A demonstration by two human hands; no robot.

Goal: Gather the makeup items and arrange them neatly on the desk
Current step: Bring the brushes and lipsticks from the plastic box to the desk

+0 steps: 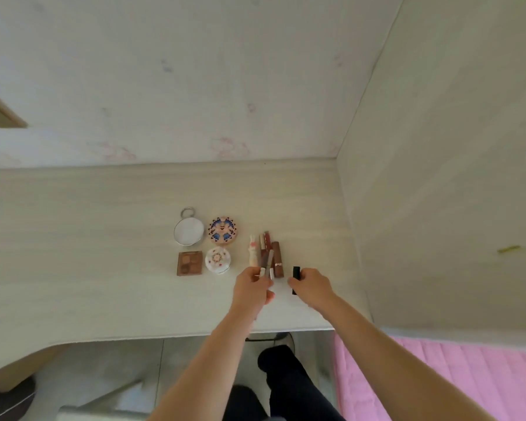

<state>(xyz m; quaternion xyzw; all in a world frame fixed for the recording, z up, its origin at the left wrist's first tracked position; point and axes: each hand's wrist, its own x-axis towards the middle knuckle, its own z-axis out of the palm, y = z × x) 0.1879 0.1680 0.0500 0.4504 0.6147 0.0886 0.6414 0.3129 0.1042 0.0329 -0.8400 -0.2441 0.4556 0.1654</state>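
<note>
Seen from the head: left hand (252, 287) curled tight around a thin grey stick (269, 263), pinching its near end, right by the row of lip tubes (266, 252) lying side by side on the desk (104, 238). Right hand (312, 285) curled around a small black tube (295, 279), holding it just right of the brown tube (277, 259). Off to the left on the desk, a neat square of four: round mirror (189, 230), patterned round case (223, 230), brown eyeshadow box (189, 263), white flowered round case (217, 260).
</note>
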